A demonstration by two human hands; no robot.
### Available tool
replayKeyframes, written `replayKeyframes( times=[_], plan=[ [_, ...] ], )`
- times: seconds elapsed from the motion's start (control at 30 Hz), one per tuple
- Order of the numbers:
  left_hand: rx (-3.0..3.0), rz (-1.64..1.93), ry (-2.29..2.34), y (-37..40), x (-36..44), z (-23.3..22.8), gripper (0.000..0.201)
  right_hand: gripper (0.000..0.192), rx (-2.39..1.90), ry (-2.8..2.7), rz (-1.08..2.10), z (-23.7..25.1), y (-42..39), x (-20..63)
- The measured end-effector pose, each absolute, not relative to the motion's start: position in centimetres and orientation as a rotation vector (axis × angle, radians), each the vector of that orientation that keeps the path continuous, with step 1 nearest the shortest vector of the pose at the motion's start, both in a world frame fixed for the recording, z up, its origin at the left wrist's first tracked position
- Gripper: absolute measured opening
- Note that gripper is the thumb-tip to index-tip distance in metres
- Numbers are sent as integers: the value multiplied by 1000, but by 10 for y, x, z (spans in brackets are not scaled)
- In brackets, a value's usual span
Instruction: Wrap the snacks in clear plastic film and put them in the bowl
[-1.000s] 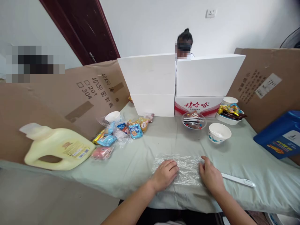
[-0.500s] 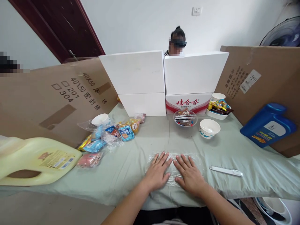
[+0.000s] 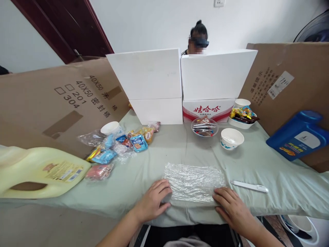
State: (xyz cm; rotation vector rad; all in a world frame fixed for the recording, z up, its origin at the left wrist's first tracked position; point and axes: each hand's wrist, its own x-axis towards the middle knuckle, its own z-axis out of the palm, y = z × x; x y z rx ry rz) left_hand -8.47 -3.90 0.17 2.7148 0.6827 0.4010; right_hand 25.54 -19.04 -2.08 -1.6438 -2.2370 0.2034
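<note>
A crinkled sheet of clear plastic wrap lies flat on the pale green cloth near the table's front edge. My left hand rests at the sheet's lower left corner, fingers spread and touching its edge. My right hand rests at the lower right corner, fingers flat on the cloth and the sheet's rim. Neither hand holds anything. A white plastic knife-like tool lies just right of the sheet.
Snack packets and a paper cup lie at left, beside a yellow jug. A glass bowl of snacks, an empty bowl and a blue jug stand at right. White boxes and cardboard wall the table; a person sits behind.
My hands slid apart from the middle of the plastic wrap to its two near corners, leaving the sheet uncovered and spread flat.
</note>
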Motion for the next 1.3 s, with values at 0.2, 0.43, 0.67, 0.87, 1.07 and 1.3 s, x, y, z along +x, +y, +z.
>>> replayKeyframes(
  times=[0.2, 0.43, 0.67, 0.87, 1.07, 1.3],
  plan=[
    [2576, 387, 671, -33, -85, 6, 16, 25, -1652, -2010, 488, -11, -190, 266],
    [2409, 379, 802, -18, -76, 14, 10, 30, -1901, -1686, 587, -12, -165, 271],
    [2444, 273, 915, -11, -55, 25, 14, 35, -2075, -1633, 545, -13, -139, 272],
    [2692, 363, 714, -25, -65, 14, 17, 33, -1991, -1644, 514, -18, -142, 276],
    [2499, 469, 862, -22, -76, 14, 19, 32, -1801, -1646, 534, -12, -149, 274],
    [2407, 228, 1568, -1, -42, 5, 16, 29, -2121, -1611, 422, -20, -130, 268]
  ],
)
